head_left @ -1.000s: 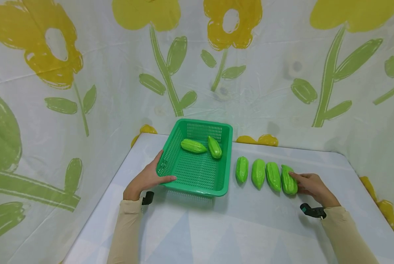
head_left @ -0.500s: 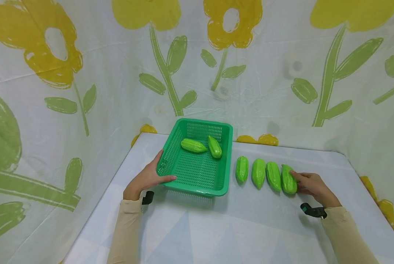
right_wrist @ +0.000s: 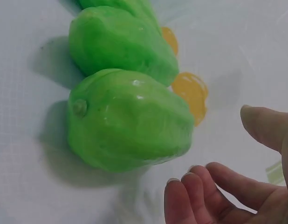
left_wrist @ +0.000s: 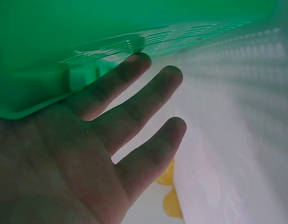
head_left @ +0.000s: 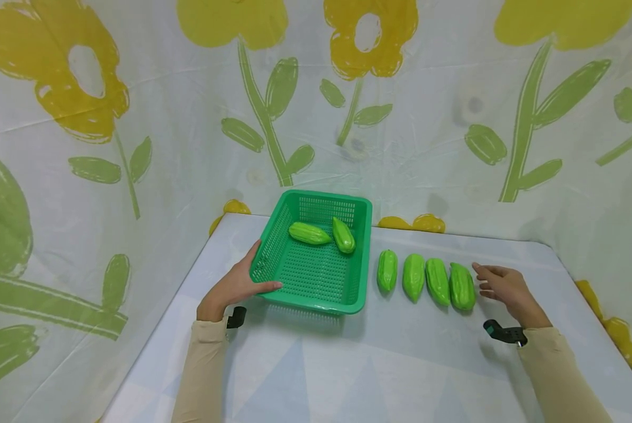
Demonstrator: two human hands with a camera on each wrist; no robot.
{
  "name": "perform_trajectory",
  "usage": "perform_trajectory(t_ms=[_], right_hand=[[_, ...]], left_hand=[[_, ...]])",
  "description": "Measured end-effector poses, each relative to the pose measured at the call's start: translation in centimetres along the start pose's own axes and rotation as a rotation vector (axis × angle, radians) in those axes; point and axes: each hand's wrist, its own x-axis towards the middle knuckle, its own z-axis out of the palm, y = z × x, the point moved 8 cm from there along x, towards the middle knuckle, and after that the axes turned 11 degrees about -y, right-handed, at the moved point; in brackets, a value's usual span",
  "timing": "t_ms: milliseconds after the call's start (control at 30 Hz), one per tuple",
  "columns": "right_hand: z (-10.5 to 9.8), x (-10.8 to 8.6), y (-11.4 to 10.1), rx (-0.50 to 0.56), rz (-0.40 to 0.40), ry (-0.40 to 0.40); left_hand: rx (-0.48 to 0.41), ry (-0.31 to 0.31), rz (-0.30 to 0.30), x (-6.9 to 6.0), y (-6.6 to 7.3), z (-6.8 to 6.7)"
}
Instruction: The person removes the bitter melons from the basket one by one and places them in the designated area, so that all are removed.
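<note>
In the head view my left hand (head_left: 240, 284) holds the near left corner of a green plastic basket (head_left: 361, 258), thumb over the rim. Three of its fingers (left_wrist: 155, 144) stretch out below the basket wall in the left wrist view. Two ridged bright green gourds, one lying sideways (head_left: 309, 233) and one slanted (head_left: 343, 236), are in the basket. My right hand (head_left: 508, 289) hovers just right of the rightmost gourd (head_left: 462, 287) of a row, fingers loosely bent and nothing in them. A gap separates that gourd (right_wrist: 130, 120) from the fingertips in the right wrist view.
Three more gourds, a left one (head_left: 387, 271), a middle one (head_left: 413, 277) and a right one (head_left: 437, 281), lie side by side right of the basket. They rest on a pale patterned table (head_left: 379, 370). A flower-printed curtain (head_left: 432, 135) encloses the back and sides.
My right hand has let go of the rightmost gourd and drawn back a little to the right. That gourd stays in the row. The left hand and basket have not moved.
</note>
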Motion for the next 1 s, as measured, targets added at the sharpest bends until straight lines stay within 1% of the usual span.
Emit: perform_trajectory(t_ms=[233, 467, 633, 733, 1000], right_hand=[[-0.4, -0.2, -0.8, 0.009, -0.010, 0.037], [-0.4, -0.6, -2.8, -0.002, -0.067, 0.066], [0.0, -1.0, -4.9, -0.018, -0.124, 0.064], [0.3, -1.2, -6.4, -0.017, -0.173, 0.053], [1.2, -2.3, -11.3, 0.009, -0.319, 0.069]], left_hand=[[0.010, 0.003, -0.001, 0.0, -0.1, 0.0], [0.001, 0.000, 0.001, 0.0, 0.1, 0.0], [-0.002, -0.001, 0.006, -0.1, 0.2, 0.0], [-0.010, -0.002, 0.009, -0.1, 0.2, 0.0], [-0.001, -0.005, 0.000, 0.0, 0.1, 0.0]])
